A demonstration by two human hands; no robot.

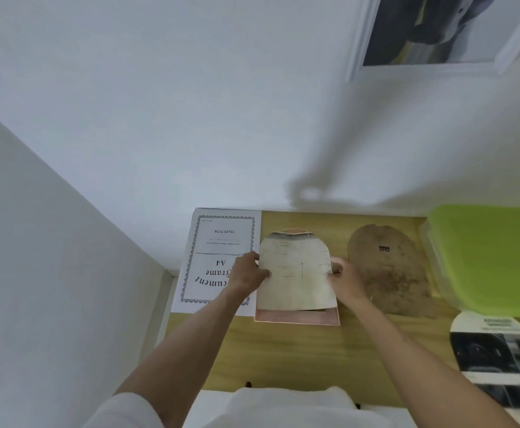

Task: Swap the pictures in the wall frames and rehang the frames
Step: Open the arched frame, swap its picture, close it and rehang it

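An arch-shaped cream paper picture (295, 273) lies over a pink arch-shaped frame (298, 318) on the wooden tabletop (298, 353). My left hand (247, 273) pinches the paper's left edge and my right hand (345, 278) pinches its right edge. A brown arch-shaped backing board (389, 273) lies flat to the right of the frame. A white A4 document-frame insert sheet (218, 257) lies to the left, partly under my left hand. A white-framed picture (443, 32) hangs on the wall at the upper right.
A lime-green lidded plastic box (493, 257) stands at the table's right. A black-and-white arch-shaped print (499, 356) lies at the front right. White walls close the table's back and left sides.
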